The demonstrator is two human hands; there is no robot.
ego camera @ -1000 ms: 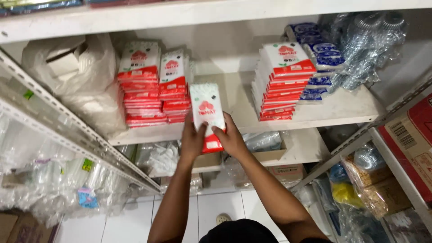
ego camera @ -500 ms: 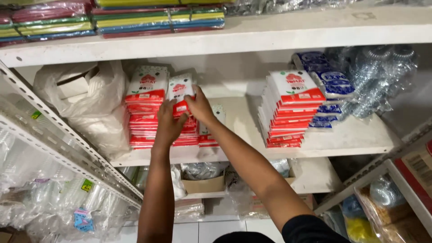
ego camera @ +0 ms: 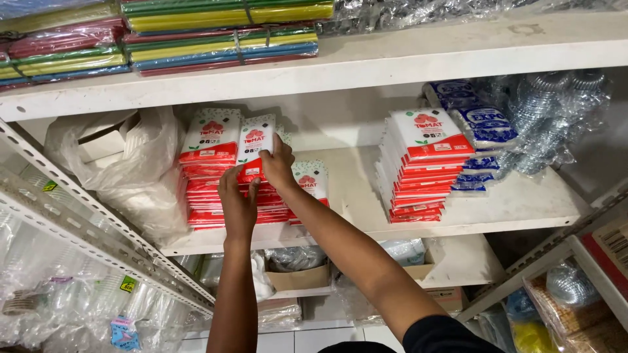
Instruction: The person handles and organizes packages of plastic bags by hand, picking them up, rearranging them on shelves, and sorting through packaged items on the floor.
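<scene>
Holding one red-and-white packet point(ego camera: 256, 149) between both hands, I have it upright on top of the middle stack point(ego camera: 261, 196) on the white shelf point(ego camera: 353, 196). My right hand point(ego camera: 278, 167) pinches its right edge, thumb in front and fingers behind. My left hand point(ego camera: 237, 199) is closed on the packet's lower left corner from below. Both grips are narrow and loaded with the same packet.

Step in hand, as I judge it: seating this packet on the stack. The next move calls for tipping it flat, squaring its edges with the packets beneath, and loosening both grips only once it lies stable.

Count of like stacks on this shelf: three at my hands, namely a tall left stack point(ego camera: 209, 170), the middle stack and a low stack point(ego camera: 309, 186) just right of my right wrist, plus one tall stack point(ego camera: 425, 167) well apart on the right. Packets per stack are too many to count.

Beside the right stack lie blue-and-white packets point(ego camera: 487, 124), number unclear, and clear plastic containers point(ego camera: 556, 111) in film. Left of the stacks sits one white plastic bag point(ego camera: 124, 170). On the shelf above lie bundles of coloured strips point(ego camera: 222, 33).
</scene>
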